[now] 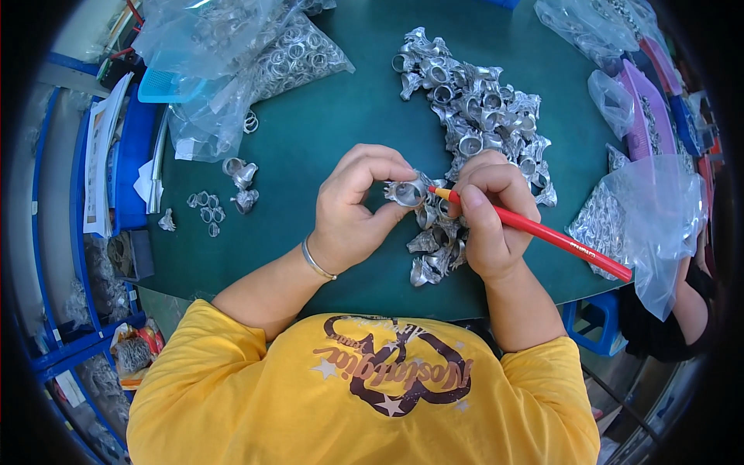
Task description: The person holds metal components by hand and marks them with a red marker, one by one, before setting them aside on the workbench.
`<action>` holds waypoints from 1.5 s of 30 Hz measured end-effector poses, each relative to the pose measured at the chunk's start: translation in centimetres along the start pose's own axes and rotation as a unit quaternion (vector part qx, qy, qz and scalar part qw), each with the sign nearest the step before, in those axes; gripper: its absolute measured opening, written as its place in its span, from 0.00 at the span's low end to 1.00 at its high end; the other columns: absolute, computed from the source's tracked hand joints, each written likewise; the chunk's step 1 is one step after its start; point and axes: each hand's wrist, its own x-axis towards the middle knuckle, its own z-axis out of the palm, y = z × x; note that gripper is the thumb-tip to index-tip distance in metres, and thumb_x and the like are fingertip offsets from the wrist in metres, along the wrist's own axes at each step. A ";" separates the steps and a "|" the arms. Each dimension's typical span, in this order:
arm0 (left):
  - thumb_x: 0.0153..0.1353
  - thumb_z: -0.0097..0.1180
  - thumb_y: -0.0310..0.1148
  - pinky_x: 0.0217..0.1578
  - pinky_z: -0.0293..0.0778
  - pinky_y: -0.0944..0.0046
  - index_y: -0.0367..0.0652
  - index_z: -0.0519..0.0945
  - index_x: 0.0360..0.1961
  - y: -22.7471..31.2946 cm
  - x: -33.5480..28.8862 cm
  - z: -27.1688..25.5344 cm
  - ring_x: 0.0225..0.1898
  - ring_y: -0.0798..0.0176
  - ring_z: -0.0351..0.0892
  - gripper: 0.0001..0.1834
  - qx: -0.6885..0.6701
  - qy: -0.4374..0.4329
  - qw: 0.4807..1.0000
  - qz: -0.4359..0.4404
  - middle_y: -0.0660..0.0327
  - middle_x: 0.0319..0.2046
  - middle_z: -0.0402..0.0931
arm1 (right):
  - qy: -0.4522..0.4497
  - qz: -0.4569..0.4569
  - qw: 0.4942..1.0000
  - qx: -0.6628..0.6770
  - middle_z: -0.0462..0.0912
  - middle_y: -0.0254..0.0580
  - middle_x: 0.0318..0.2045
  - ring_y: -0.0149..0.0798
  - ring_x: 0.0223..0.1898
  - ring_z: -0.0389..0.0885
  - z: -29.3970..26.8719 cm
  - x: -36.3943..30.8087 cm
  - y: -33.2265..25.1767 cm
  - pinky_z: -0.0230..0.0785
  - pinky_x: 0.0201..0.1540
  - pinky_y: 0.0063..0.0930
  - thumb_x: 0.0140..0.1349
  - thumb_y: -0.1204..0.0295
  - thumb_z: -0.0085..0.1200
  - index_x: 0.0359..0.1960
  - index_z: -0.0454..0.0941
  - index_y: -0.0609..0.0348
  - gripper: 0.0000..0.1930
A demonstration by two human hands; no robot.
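Between the thumb and fingers of my left hand (350, 198) is a silver metal ring (408, 193), its round opening facing up. My right hand (496, 213) grips a red pencil (562, 242) with a yellow-orange collar near its point. The pencil's tip touches or nearly touches the ring's right side; I cannot tell which. Just beneath my hands lie several more silver rings (435, 252). A long heap of similar chunky rings (488, 101) stretches from beside my right hand toward the far side of the green table (310, 147).
Left of my hands are small thin rings (208, 208) and a few chunky rings (242, 177). Clear bags of rings (298, 58) lie at the far left, beside a blue basket (167, 87). At right stand a pink basket (639, 124) and a clear bag (651, 225), near another person's arm (688, 306).
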 end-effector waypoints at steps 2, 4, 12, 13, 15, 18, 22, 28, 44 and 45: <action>0.47 0.68 0.18 0.43 0.73 0.68 0.37 0.77 0.39 0.0 0.1 0.1 0.43 0.64 0.75 0.17 0.002 0.001 1.000 0.022 0.56 0.41 0.72 | -0.001 -0.003 1.000 0.000 0.76 0.42 0.22 0.38 0.24 0.71 0.0 0.0 -0.1 0.63 0.32 0.29 0.53 0.79 0.53 0.25 0.73 0.63 0.02; 0.44 0.67 0.19 0.39 0.74 0.65 0.41 0.79 0.34 0.3 0.2 0.5 0.39 0.59 0.79 0.15 0.003 0.046 0.999 0.019 0.57 0.35 0.79 | -0.002 -0.006 1.000 0.000 0.76 0.42 0.22 0.38 0.24 0.71 0.0 0.1 0.0 0.62 0.32 0.29 0.53 0.78 0.54 0.25 0.73 0.63 0.03; 0.43 0.67 0.19 0.38 0.75 0.64 0.41 0.79 0.34 0.4 0.1 0.6 0.37 0.57 0.79 0.15 0.019 0.032 0.999 0.022 0.57 0.35 0.79 | -0.027 -0.022 0.999 -0.021 0.75 0.42 0.22 0.39 0.22 0.71 0.0 0.2 0.2 0.62 0.31 0.30 0.52 0.78 0.54 0.24 0.72 0.62 0.03; 0.42 0.67 0.18 0.38 0.75 0.65 0.40 0.79 0.33 0.4 0.0 0.7 0.37 0.57 0.79 0.15 0.019 0.027 0.999 0.016 0.57 0.35 0.79 | -0.027 -0.021 0.999 -0.021 0.75 0.42 0.22 0.39 0.22 0.71 -0.1 0.2 0.2 0.62 0.31 0.30 0.52 0.78 0.54 0.24 0.72 0.62 0.03; 0.42 0.67 0.19 0.38 0.75 0.65 0.40 0.79 0.33 0.3 -0.1 0.8 0.37 0.57 0.79 0.15 0.019 0.026 0.999 0.011 0.56 0.35 0.79 | -0.033 -0.018 0.999 -0.023 0.75 0.41 0.21 0.39 0.22 0.70 -0.1 0.2 0.1 0.62 0.31 0.30 0.51 0.79 0.53 0.23 0.72 0.62 0.03; 0.41 0.68 0.19 0.37 0.75 0.65 0.40 0.79 0.34 0.5 -0.2 0.9 0.37 0.57 0.79 0.16 0.014 0.024 1.000 0.001 0.56 0.35 0.79 | -0.029 -0.004 0.999 -0.024 0.75 0.41 0.21 0.39 0.22 0.70 -0.2 0.3 0.0 0.63 0.31 0.31 0.51 0.79 0.52 0.23 0.72 0.62 0.02; 0.45 0.69 0.19 0.43 0.74 0.67 0.35 0.77 0.37 0.5 -0.5 0.8 0.41 0.63 0.76 0.17 -0.001 -0.012 1.000 -0.020 0.56 0.38 0.75 | -0.025 0.006 0.999 -0.023 0.75 0.40 0.20 0.39 0.21 0.70 -0.3 0.4 -0.2 0.62 0.30 0.31 0.50 0.79 0.52 0.22 0.73 0.62 0.02; 0.44 0.70 0.20 0.36 0.75 0.70 0.38 0.78 0.38 0.2 -0.8 1.3 0.37 0.67 0.79 0.18 -0.089 0.024 0.993 -0.080 0.60 0.35 0.79 | -0.032 0.015 0.999 -0.030 0.74 0.40 0.19 0.39 0.22 0.70 -0.4 0.5 -0.3 0.63 0.30 0.31 0.49 0.80 0.52 0.21 0.73 0.63 0.02; 0.53 0.65 0.22 0.35 0.77 0.76 0.32 0.77 0.42 0.9 -0.3 0.5 0.35 0.74 0.80 0.15 -0.240 -0.002 0.932 -0.272 0.59 0.35 0.81 | -0.033 -0.059 0.998 -0.022 0.75 0.41 0.22 0.35 0.24 0.71 -0.4 0.3 0.3 0.64 0.29 0.27 0.55 0.79 0.52 0.25 0.72 0.64 0.03; 0.55 0.63 0.21 0.35 0.77 0.73 0.32 0.77 0.44 0.5 -0.3 0.0 0.35 0.72 0.80 0.14 -0.293 -0.030 0.908 -0.298 0.58 0.35 0.81 | 0.007 -0.035 0.999 -0.005 0.75 0.40 0.22 0.34 0.24 0.71 -0.4 0.2 0.1 0.64 0.29 0.27 0.56 0.79 0.52 0.26 0.72 0.64 0.03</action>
